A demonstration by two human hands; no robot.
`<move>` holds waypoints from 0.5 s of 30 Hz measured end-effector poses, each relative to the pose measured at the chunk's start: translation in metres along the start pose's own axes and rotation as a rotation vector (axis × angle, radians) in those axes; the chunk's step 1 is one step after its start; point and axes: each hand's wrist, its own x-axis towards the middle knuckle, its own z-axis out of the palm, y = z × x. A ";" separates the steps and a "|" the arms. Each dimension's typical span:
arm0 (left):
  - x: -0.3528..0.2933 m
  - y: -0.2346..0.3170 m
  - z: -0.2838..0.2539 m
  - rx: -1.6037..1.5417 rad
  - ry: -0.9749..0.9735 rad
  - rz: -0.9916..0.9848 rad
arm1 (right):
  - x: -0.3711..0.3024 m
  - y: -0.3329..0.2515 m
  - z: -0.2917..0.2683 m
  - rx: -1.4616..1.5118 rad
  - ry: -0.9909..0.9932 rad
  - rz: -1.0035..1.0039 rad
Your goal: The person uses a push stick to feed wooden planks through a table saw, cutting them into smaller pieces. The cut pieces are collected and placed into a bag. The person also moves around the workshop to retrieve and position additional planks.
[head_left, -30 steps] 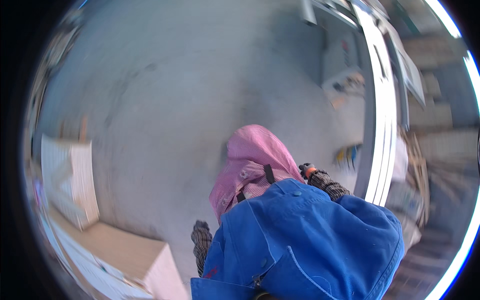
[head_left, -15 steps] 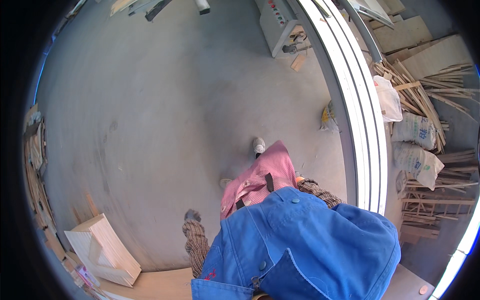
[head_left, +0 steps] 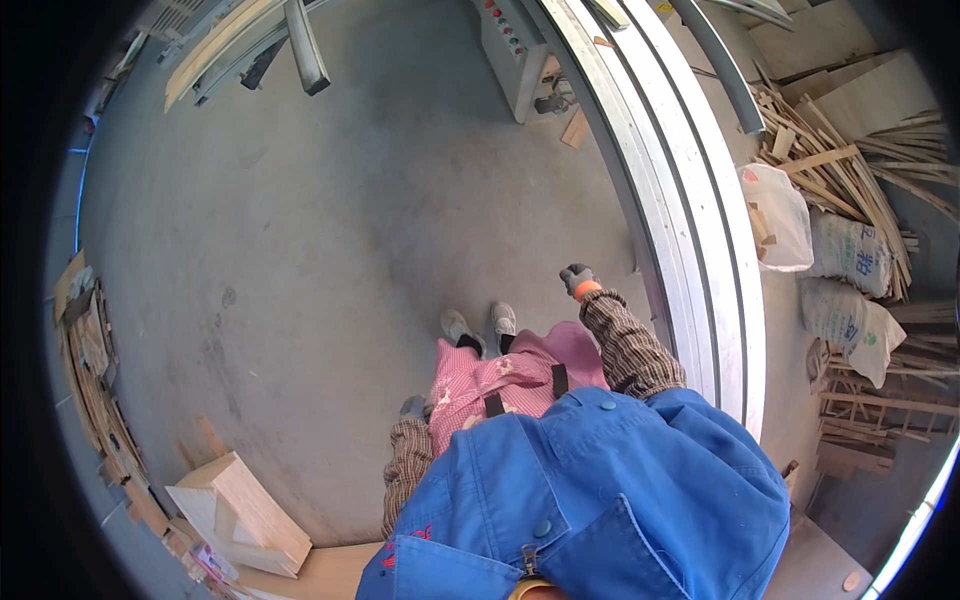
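Hands (head_left: 579,277) flank pink apron (head_left: 515,368); silver rail (head_left: 680,190) rightward.

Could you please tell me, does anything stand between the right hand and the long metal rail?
Nothing visible does: between the gloved right hand and the metal rail to its right, the picture shows grey floor.

To my right I see print on two pale woven sacks: the upper sack (head_left: 850,254) carries large blue characters with smaller green print, and the lower sack (head_left: 850,325) bears fainter blue-green lettering and a green mark — creased and too small for me to make out fully. On the left of my blue jacket (head_left: 600,480) runs red stitching (head_left: 412,540) — letter-like, but I can't read it from above.
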 end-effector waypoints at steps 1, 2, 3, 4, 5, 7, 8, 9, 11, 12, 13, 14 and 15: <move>0.007 0.008 0.007 -0.001 -0.028 0.000 | 0.012 -0.013 -0.009 -0.005 -0.031 -0.026; 0.014 0.017 0.014 -0.004 -0.055 -0.001 | 0.020 -0.029 -0.022 -0.012 -0.063 -0.053; 0.024 0.021 0.020 -0.022 -0.085 -0.003 | 0.030 -0.042 -0.032 -0.031 -0.096 -0.087; 0.035 0.026 0.026 -0.036 -0.115 -0.004 | 0.038 -0.052 -0.043 -0.237 -0.043 -0.165; 0.036 0.045 0.036 -0.021 -0.145 -0.006 | 0.044 -0.054 -0.059 -0.421 0.016 -0.223; 0.043 0.075 0.063 0.031 -0.122 -0.086 | 0.068 -0.051 -0.086 -0.641 0.044 -0.234; 0.044 0.091 0.073 0.036 -0.106 -0.053 | 0.085 -0.031 -0.097 -0.662 0.060 -0.313; 0.047 0.102 0.082 0.037 -0.088 -0.022 | 0.097 -0.013 -0.109 -0.653 0.102 -0.301; 0.061 0.118 0.098 0.029 -0.063 -0.005 | 0.116 0.003 -0.110 -0.604 0.165 -0.292; 0.075 0.117 0.102 0.007 -0.051 -0.017 | 0.126 0.007 -0.102 -0.568 0.182 -0.306; 0.090 0.126 0.115 -0.012 -0.049 -0.021 | 0.139 0.008 -0.096 -0.702 0.165 -0.192; 0.086 0.146 0.143 0.042 -0.067 0.008 | 0.169 0.047 -0.086 -0.954 0.197 -0.236; 0.065 0.169 0.174 0.091 -0.058 0.053 | 0.162 0.025 -0.086 -0.740 0.218 -0.162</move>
